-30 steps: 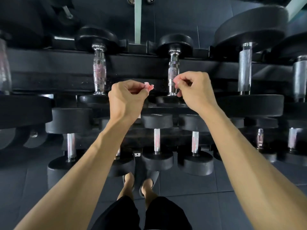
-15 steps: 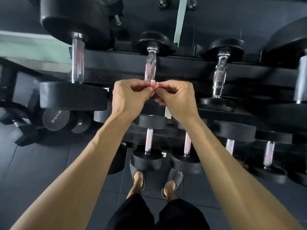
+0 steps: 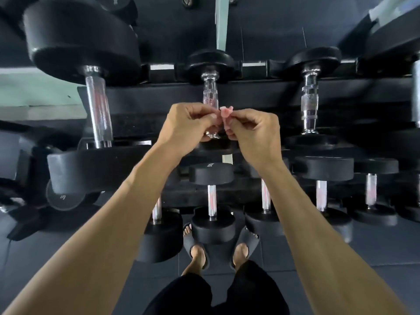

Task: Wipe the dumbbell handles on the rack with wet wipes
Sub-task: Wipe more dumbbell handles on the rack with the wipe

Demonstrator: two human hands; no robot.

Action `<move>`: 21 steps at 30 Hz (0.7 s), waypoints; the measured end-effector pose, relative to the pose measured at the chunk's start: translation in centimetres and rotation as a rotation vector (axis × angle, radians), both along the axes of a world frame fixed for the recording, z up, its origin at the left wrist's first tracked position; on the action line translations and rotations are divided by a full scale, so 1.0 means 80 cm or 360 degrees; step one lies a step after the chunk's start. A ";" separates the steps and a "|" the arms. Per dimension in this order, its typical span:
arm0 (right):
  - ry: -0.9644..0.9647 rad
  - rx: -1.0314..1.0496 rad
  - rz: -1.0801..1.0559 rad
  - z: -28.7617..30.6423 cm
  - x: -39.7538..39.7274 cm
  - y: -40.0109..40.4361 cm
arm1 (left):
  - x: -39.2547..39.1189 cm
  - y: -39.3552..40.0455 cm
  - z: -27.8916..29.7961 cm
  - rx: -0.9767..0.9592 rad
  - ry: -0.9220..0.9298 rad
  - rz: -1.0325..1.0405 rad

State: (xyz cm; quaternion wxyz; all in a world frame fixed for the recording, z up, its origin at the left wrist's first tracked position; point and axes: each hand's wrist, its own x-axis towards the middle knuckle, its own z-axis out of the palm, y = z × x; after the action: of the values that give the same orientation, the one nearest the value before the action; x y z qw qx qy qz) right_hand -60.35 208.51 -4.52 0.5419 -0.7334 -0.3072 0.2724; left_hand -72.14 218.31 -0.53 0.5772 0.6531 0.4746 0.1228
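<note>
Hands raised side by side before rack (image 3: 261,92). Left hand (image 3: 186,123) and right hand (image 3: 252,130) both pinching small pink wad (image 3: 225,114), probably wet wipe; too crumpled to confirm. Dumbbell handle (image 3: 210,92) at 12 o'clock of wad, lower half hidden behind fingers. Rack edges cropped.
</note>
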 end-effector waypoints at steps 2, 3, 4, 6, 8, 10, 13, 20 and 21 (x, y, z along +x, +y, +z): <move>0.0051 -0.0046 -0.0061 -0.009 0.010 0.008 | -0.006 -0.002 -0.016 0.0291 0.0096 0.0117; 0.0062 -0.0081 -0.0092 -0.014 0.018 0.014 | -0.010 -0.005 -0.023 0.0402 0.0151 0.0159; 0.0067 -0.0119 -0.0108 -0.019 0.027 0.020 | -0.014 -0.010 -0.031 0.0464 0.0201 0.0177; 0.0067 -0.0173 -0.0080 -0.027 0.043 0.037 | -0.018 -0.019 -0.045 0.0482 0.0295 0.0199; -0.0018 -0.0200 -0.0021 -0.030 0.053 0.060 | -0.018 -0.027 -0.054 0.0443 0.0376 0.0251; -0.0092 -0.0197 0.0042 -0.034 0.058 0.083 | -0.016 -0.032 -0.058 0.0445 0.0449 0.0284; -0.0111 -0.0126 0.0110 -0.042 0.060 0.104 | -0.014 -0.039 -0.057 0.0461 0.0447 0.0259; 0.0211 0.0122 0.0093 -0.045 0.062 0.100 | -0.018 -0.046 -0.059 0.0467 0.0399 0.0260; 0.0172 0.0127 0.0086 -0.044 0.062 0.103 | -0.019 -0.044 -0.060 0.0465 0.0388 0.0246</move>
State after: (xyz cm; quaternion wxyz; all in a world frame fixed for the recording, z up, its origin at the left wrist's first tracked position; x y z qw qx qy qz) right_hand -55.38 216.76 -8.04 0.5790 -0.6869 -0.3077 0.3136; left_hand -73.63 214.80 -5.37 0.4034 0.7016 0.5668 0.1542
